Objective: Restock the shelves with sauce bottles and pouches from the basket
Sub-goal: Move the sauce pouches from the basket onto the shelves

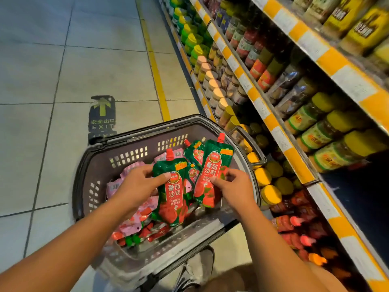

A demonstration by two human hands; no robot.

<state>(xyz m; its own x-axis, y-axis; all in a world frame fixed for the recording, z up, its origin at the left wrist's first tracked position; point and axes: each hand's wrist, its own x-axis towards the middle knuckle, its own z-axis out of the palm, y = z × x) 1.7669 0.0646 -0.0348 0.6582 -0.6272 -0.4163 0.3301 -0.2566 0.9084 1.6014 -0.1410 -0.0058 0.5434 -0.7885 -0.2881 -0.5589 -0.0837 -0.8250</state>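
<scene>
A: Two hands, one pouch each. The left hand [136, 184] has its thumb across the front of a green and red ketchup pouch [173, 192], fingers wrapped behind it.

B: And the other?

A: The right hand [231, 188] pinches a second ketchup pouch [212, 175] at its lower right edge, fingers curled against the front. Both pouches stand nearly upright, red spouts up, side by side and close to touching, held above the basket.

B: What is under them?

A: A dark plastic basket [126, 154] with slotted walls. A third green pouch [194, 151] leans at its far side, just behind the held ones. Pink pouches [134, 222] lie piled on the left, with small red and green sachets below them near the front wall.

B: Where are the shelves?

A: On the right, just beside the basket. The shelves [280, 142] carry yellow and white edge strips, rows of yellow-lidded jars [322, 133], and red-capped bottles [294, 222] low down. An exit arrow sticker [102, 114] marks the tiled floor beyond the basket.
</scene>
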